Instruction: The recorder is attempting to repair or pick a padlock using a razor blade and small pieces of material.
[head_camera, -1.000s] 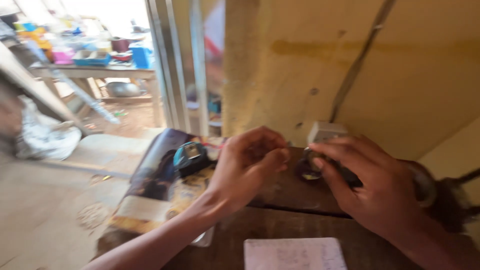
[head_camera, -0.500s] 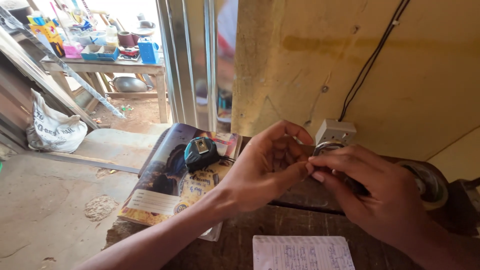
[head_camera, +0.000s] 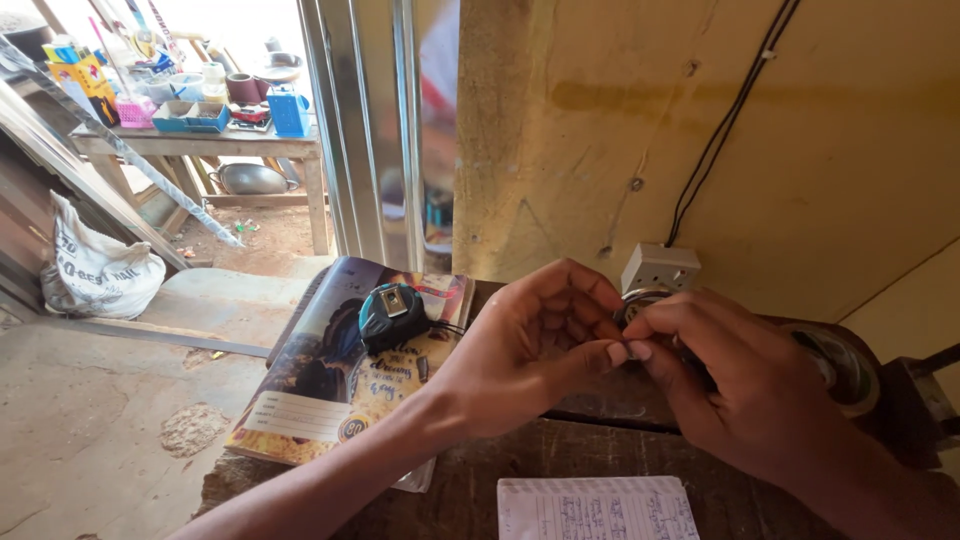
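My left hand (head_camera: 530, 345) and my right hand (head_camera: 745, 395) meet fingertip to fingertip over a worn wooden bench (head_camera: 600, 450). Between them sits a small round roll (head_camera: 636, 297) with a silvery rim, mostly hidden by the fingers. My right hand curls around it, and my left thumb and forefinger pinch at its edge. Just above the roll, a grey socket box (head_camera: 660, 267) with black cables (head_camera: 720, 140) is fixed to the yellow wall.
A black and blue tape measure (head_camera: 392, 315) lies on a printed exercise book (head_camera: 330, 410) at the bench's left end. A handwritten paper (head_camera: 595, 510) lies at the near edge. A larger tape roll (head_camera: 850, 365) sits right. Beyond the doorway stand a cluttered table (head_camera: 200, 140) and a white sack (head_camera: 95, 270).
Both hands have drawn closer together, their fingertips now touching at the small roll. The camera view has steadied and shifted slightly right.
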